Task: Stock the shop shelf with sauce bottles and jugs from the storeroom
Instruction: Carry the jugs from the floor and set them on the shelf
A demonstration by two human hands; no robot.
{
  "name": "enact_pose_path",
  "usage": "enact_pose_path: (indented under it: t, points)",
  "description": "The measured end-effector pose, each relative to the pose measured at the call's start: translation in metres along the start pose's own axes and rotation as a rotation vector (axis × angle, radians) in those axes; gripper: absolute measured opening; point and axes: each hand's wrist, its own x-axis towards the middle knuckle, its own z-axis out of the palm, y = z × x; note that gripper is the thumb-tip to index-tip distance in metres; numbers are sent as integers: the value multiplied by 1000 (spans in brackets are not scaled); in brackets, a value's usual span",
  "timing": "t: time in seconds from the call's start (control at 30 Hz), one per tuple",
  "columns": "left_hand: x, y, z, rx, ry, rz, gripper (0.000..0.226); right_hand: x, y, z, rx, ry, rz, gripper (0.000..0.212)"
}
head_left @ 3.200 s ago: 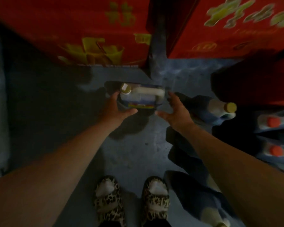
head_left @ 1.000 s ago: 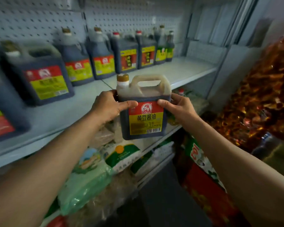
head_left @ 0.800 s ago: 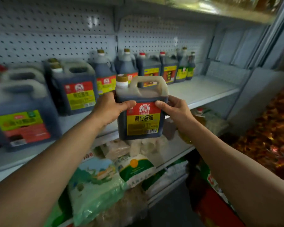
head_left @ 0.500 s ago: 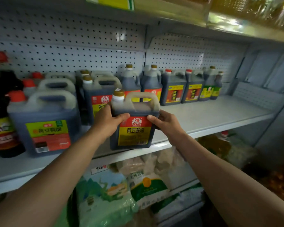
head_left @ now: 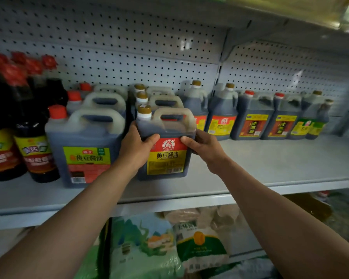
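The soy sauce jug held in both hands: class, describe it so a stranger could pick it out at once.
Find the grey metal shelf under the pegboard. Near its front edge stands a dark plastic soy sauce jug with a gold cap and red-and-yellow label. Unlike its neighbours, the left hand and right hand grip its sides.

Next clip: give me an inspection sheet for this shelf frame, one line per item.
Surface: grey shelf, bare stretch at right.
Job's things: soy sauce jug upright at the front of the shelf, in line with two like jugs behind.
Clutter: green-label jug at left; dark bottles far left; jug row along the pegboard.
Grippers: left hand and right hand grip the jug's sides.
Cables: nothing seen.
Surroundings: pegboard behind; bagged goods below.
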Motion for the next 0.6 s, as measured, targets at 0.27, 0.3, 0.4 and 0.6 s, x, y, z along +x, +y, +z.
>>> enact_pose_path:
  t: [0.27, 0.3, 0.4, 0.6]
  points:
    - [-3, -2, 5, -14, -6, 14, 63, 2, 7, -1, -33, 13, -7, 36]
    - [-4, -2, 5, -8, 0, 22, 64, 1, 8, 0, -39, 23, -11, 35]
    - [-4, -6, 7, 16, 24, 34, 70, -3, 10, 4, -63, 61, -10, 28]
    - [-13, -11, 17, 29, 133, 35, 78, -23, 12, -4, -222, 245, 24, 32]
